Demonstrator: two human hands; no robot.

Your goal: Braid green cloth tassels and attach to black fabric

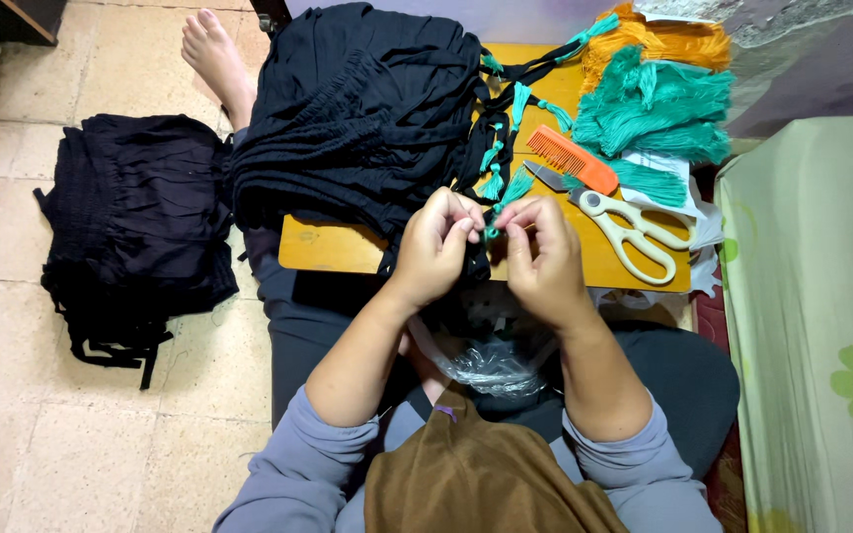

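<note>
Head view, looking straight down: person sits on the floor w/ a small wooden board (333, 247) across the lap as a work surface, so everything sits close in reach. Left hand (438, 242) and right hand (543, 252) meet just above the board's near edge, fingertips nearly touching, both pinching a black drawstring (476, 259) end w/ a bit of teal thread (493, 233) between them; fingers are curled tight on it, not released. The drawstring runs from the pile of black garments (357, 109) heaped on the board's far left, kept close prob. so cords reach the hands w/o pulling. Several cords there already carry teal tassels (502, 148). Forearms come in from both sides, elbows out, wrists bent inward, thumbs & forefingers doing the grip. Right of the hands lie white-handled scissors (634, 232) and an orange comb (573, 158), near the bundles of teal yarn (659, 114) and orange yarn (668, 39). A second black heap (135, 207) sits apart on the tiled floor (12, 415), left.
</note>
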